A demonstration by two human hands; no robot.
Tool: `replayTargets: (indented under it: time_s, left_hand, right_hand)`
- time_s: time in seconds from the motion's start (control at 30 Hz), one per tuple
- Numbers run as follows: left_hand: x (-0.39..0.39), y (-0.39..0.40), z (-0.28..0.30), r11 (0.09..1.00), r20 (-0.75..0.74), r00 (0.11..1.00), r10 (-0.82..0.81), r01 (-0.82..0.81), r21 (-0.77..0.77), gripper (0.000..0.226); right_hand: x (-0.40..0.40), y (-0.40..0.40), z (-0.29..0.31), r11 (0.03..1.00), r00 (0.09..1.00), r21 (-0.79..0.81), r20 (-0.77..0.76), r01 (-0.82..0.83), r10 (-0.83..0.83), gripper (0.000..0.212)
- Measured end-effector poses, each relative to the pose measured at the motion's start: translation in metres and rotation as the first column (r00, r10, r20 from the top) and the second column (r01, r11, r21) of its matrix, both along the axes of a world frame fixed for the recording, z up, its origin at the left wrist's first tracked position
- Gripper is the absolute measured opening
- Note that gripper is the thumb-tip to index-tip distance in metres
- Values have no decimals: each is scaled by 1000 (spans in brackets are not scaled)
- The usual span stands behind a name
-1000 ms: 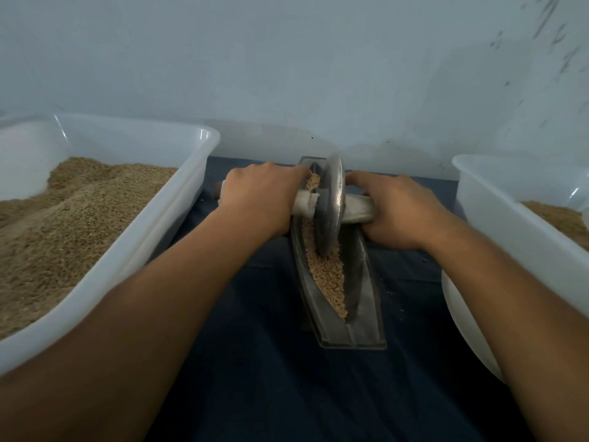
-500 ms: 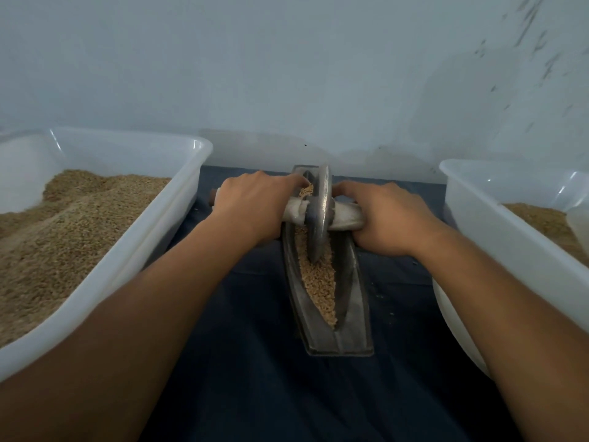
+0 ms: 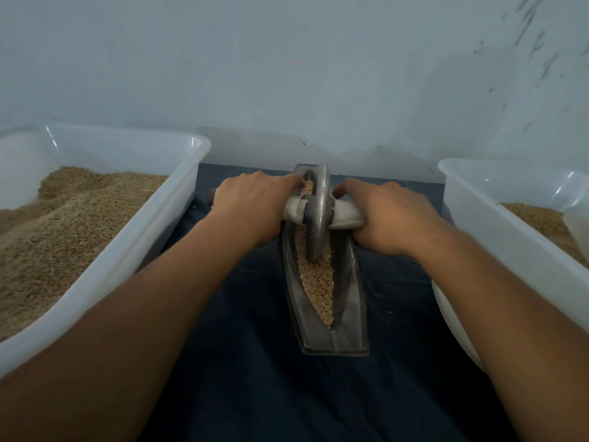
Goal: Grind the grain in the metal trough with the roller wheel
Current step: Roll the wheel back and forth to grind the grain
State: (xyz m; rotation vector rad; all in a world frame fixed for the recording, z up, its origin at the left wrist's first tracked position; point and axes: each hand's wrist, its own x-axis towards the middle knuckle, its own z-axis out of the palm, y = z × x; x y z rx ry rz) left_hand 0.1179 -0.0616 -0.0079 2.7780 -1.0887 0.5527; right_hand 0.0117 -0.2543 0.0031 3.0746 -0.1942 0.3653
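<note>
wheel deep in the far end of the trough

the left hand [image 3: 255,207] grips the cloth-wrapped handle [image 3: 294,210] left of the wheel [image 3: 317,215], the right hand [image 3: 390,215] clutches it on the right. the wheel stands upright in the trough [image 3: 350,311], biting into the grain [image 3: 317,282], which runs down to the near tip. the trough lies on dark cloth [image 3: 255,362], between a full left tub [image 3: 143,250] and a right tub [image 3: 497,224].

Two hands, left hand [image 3: 255,205] and right hand [image 3: 390,215], one roller wheel [image 3: 317,215], one metal trough [image 3: 347,314], two white tubs, left tub [image 3: 153,244] and right tub [image 3: 497,231].
</note>
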Motion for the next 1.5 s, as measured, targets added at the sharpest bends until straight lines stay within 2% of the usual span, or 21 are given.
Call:
replayTargets:
  time_s: [0.13,0.2,0.3,0.37,0.63,0.8,0.9,1.1,1.23,1.37,1.5]
  left_hand:
    - [3,0,-7,999,-5,999,38,-38,-31,56]
    - [3,-1,-9,997,16,998,54,-53,-51,57]
    - [3,-3,-8,995,56,997,54,-49,-83,59]
    - [3,-4,-7,994,76,996,49,-42,-99,60]
    - [1,-4,-3,981,165,984,64,-32,-192,59]
    - [4,-5,-6,956,187,982,41,16,-294,54]
    - [7,-7,-9,949,185,982,26,34,-314,52]
    - [3,-3,-12,966,110,993,48,-18,-259,49]
    - [-4,-5,-4,989,81,991,103,-93,-119,44]
    - [-14,-6,3,984,39,984,175,-176,21,40]
    - [-23,-3,8,981,-46,983,178,-174,81,37]
  right_hand:
    - [3,1,-9,984,975,-176,219,12,27,60]
    - [5,2,-13,973,949,-230,309,11,62,50]
    - [7,-1,-16,983,944,-174,329,56,4,25]
    - [9,-4,-19,989,948,-130,315,77,-32,20]
    - [11,-7,-21,994,887,-113,458,-12,63,25]
    - [15,-8,-22,990,817,-123,576,64,19,28]
    - [15,-9,-27,997,795,-74,606,28,23,29]
    - [14,-9,-28,996,877,-89,477,-9,50,30]
    - [11,-8,-20,993,938,-113,347,45,-3,21]
    - [3,-8,-7,994,992,-50,91,94,-90,21]
    - [-5,-4,11,997,985,-40,-155,71,-77,29]
